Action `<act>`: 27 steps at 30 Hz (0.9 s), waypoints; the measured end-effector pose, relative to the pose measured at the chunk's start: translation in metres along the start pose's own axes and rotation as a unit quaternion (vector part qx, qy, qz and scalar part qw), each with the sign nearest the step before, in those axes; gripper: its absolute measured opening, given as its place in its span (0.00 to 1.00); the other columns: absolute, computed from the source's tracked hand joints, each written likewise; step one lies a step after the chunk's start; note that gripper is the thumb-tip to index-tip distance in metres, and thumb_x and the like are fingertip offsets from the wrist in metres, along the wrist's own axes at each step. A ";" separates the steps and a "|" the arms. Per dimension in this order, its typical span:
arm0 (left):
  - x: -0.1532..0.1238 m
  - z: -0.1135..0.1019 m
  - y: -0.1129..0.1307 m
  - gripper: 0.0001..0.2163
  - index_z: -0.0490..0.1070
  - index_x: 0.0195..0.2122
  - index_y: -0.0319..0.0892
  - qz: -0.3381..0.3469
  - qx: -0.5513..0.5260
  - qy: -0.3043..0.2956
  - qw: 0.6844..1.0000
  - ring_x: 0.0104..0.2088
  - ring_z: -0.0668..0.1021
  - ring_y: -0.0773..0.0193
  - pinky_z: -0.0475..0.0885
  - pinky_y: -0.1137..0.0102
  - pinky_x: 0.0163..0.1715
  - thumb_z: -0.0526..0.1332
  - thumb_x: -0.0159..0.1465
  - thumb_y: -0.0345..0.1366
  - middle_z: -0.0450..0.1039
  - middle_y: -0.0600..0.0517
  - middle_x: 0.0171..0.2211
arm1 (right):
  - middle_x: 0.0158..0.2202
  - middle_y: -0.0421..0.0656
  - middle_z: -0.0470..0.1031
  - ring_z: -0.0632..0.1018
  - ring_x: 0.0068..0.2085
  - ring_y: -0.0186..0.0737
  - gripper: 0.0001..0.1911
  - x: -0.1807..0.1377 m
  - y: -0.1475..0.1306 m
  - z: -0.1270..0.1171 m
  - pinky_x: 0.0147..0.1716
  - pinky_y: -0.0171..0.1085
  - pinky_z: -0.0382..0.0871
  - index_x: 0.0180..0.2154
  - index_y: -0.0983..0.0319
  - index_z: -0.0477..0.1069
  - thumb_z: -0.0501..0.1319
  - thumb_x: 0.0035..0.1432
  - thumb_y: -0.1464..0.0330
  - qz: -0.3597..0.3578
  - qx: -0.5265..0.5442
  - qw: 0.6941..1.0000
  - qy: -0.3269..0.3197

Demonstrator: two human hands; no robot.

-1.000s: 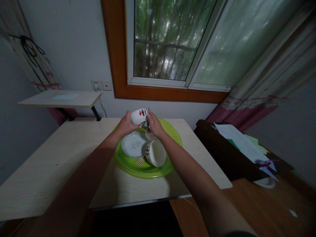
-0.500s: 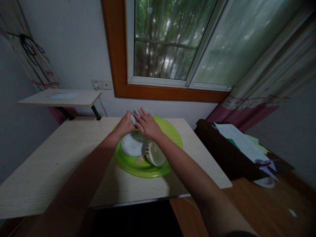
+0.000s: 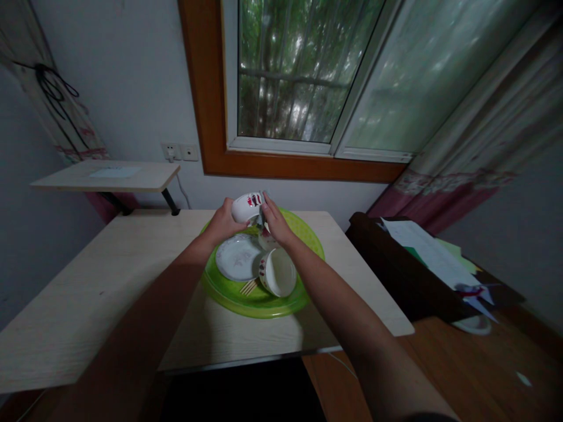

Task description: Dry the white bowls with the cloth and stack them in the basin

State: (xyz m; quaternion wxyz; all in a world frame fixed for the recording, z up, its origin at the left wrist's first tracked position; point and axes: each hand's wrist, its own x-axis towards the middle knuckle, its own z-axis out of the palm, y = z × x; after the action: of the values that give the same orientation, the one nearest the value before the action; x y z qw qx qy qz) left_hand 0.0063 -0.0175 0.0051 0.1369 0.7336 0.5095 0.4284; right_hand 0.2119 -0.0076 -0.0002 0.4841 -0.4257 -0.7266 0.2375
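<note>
My left hand [image 3: 222,224] grips a small white bowl with red marks [image 3: 246,207], tilted on its side above the far part of a round green basin [image 3: 229,293]. My right hand [image 3: 275,224] is closed against the bowl's right rim; whether it holds something small there I cannot make out. In the basin lie a white plate [image 3: 237,258], a second white bowl on its side [image 3: 278,272] and some pale chopsticks [image 3: 248,286]. Another small dish [image 3: 265,240] shows just under my right hand.
The basin stands on a pale wooden table [image 3: 109,275] under a window. A small shelf [image 3: 105,174] juts out at the left wall. To the right stands a dark cabinet [image 3: 404,269] with papers [image 3: 431,249] on it, above a wooden floor.
Half a second ago my right hand lay over the top of the bowl, hiding it. It has now slid back to the right rim and the bowl's red marks show again.
</note>
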 end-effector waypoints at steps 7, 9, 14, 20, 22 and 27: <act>-0.001 -0.001 0.003 0.27 0.60 0.47 0.43 0.002 0.012 -0.021 1.000 0.40 0.79 0.53 0.72 0.64 0.36 0.70 0.51 0.44 0.75 0.44 0.42 | 0.74 0.47 0.52 0.52 0.75 0.47 0.38 -0.006 -0.015 0.001 0.72 0.55 0.48 0.73 0.58 0.49 0.39 0.71 0.45 -0.107 -0.137 0.983 -0.049; -0.001 -0.002 0.003 0.26 0.60 0.47 0.43 0.006 0.010 -0.034 0.999 0.39 0.79 0.54 0.72 0.65 0.35 0.70 0.52 0.42 0.75 0.45 0.41 | 0.75 0.46 0.49 0.46 0.76 0.46 0.35 -0.010 -0.026 0.003 0.73 0.55 0.46 0.72 0.57 0.50 0.41 0.73 0.49 -0.160 -0.196 0.965 -0.071; -0.001 -0.003 0.000 0.24 0.58 0.45 0.44 0.040 -0.010 -0.036 0.998 0.39 0.79 0.54 0.72 0.65 0.37 0.69 0.52 0.39 0.75 0.44 0.41 | 0.75 0.46 0.49 0.45 0.76 0.50 0.31 -0.017 -0.048 0.009 0.72 0.63 0.40 0.71 0.55 0.54 0.48 0.73 0.52 -0.224 -0.277 0.928 -0.113; -0.001 0.000 0.003 0.26 0.59 0.47 0.43 0.000 0.005 -0.018 1.000 0.39 0.79 0.53 0.71 0.65 0.34 0.70 0.52 0.42 0.75 0.44 0.41 | 0.75 0.44 0.49 0.49 0.75 0.47 0.33 -0.009 -0.028 0.008 0.73 0.56 0.45 0.72 0.55 0.52 0.43 0.73 0.49 -0.139 -0.154 0.977 -0.055; -0.001 0.001 0.005 0.28 0.59 0.47 0.43 -0.002 0.006 -0.010 1.000 0.40 0.79 0.53 0.71 0.65 0.35 0.71 0.51 0.43 0.75 0.44 0.42 | 0.74 0.46 0.53 0.53 0.75 0.48 0.38 -0.005 -0.018 0.006 0.73 0.54 0.46 0.72 0.57 0.53 0.42 0.70 0.44 -0.086 -0.091 0.992 -0.024; -0.001 0.000 0.005 0.29 0.59 0.47 0.43 -0.002 0.000 0.005 1.000 0.42 0.79 0.53 0.72 0.64 0.37 0.72 0.50 0.45 0.75 0.44 0.43 | 0.72 0.49 0.58 0.60 0.72 0.49 0.46 0.000 -0.001 0.004 0.72 0.54 0.48 0.70 0.61 0.57 0.43 0.65 0.37 0.020 0.046 0.998 0.023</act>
State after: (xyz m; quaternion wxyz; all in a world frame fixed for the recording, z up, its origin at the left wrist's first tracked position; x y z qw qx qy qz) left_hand 0.0091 -0.0202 0.0079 0.1354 0.7303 0.5118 0.4317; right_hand 0.2078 -0.0079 -0.0012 0.5145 -0.4230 -0.6949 0.2710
